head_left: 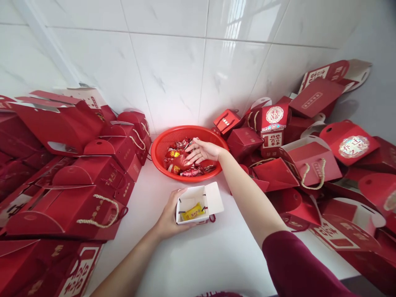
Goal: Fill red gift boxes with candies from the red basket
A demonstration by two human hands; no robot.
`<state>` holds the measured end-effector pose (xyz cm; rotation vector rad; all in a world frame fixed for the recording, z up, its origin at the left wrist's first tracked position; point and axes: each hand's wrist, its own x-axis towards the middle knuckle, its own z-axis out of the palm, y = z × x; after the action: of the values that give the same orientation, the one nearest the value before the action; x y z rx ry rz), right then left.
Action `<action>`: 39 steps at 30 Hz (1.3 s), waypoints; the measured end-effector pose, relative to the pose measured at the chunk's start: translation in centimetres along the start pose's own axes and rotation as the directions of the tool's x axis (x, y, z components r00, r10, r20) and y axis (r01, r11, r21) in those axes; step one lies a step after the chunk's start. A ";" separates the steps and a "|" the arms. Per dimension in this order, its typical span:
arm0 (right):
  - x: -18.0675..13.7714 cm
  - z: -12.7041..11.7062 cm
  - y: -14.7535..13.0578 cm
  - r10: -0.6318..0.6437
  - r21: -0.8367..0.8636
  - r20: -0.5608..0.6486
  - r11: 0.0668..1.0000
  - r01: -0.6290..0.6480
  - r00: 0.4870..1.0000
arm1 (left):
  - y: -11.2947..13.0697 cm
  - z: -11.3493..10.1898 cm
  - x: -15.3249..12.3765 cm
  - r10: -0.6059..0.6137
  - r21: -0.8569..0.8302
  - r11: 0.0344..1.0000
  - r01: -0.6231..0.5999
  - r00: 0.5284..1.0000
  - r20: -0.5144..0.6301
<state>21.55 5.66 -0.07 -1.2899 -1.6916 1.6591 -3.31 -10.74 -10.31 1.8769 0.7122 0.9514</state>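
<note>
My left hand (169, 215) grips the side of a small open gift box (198, 204) with a white inside, standing on the white table. A yellow wrapped candy (192, 212) lies in the box. My right hand (202, 151) reaches into a red plastic basket (163, 144) against the wall. Its fingers are spread and bent over the wrapped candies (181, 163) in the basket, touching them. I cannot see anything held in it.
Red gift boxes with rope handles are piled on the left (89, 198) and on the right (309, 165) of the white table (198, 255). A white tiled wall (185, 62) stands right behind the basket.
</note>
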 end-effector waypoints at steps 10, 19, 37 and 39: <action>0.1 1.9 -0.2 -0.005 -0.528 0.036 0.849 0.024 0.999 | 0.2 0.0 -0.1 -0.014 0.033 0.999 0.013 1.000 0.024; 1.4 4.7 1.3 -0.003 -0.735 -0.091 0.675 -0.065 0.996 | 0.0 -0.2 -0.2 -0.027 0.065 0.998 0.025 0.999 0.024; -3.7 3.4 3.3 -0.455 0.033 -0.175 0.884 0.467 0.873 | 0.1 -0.2 -0.2 -0.032 0.037 0.999 0.032 0.999 0.003; -3.9 3.5 3.3 -0.450 0.049 -0.203 0.882 0.468 0.870 | -0.1 -0.2 -0.2 -0.029 0.033 0.999 0.029 1.000 0.004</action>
<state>21.44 0.08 -2.64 -0.8720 -1.6240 1.2774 -3.55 -10.76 -10.36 1.8917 0.7552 0.9222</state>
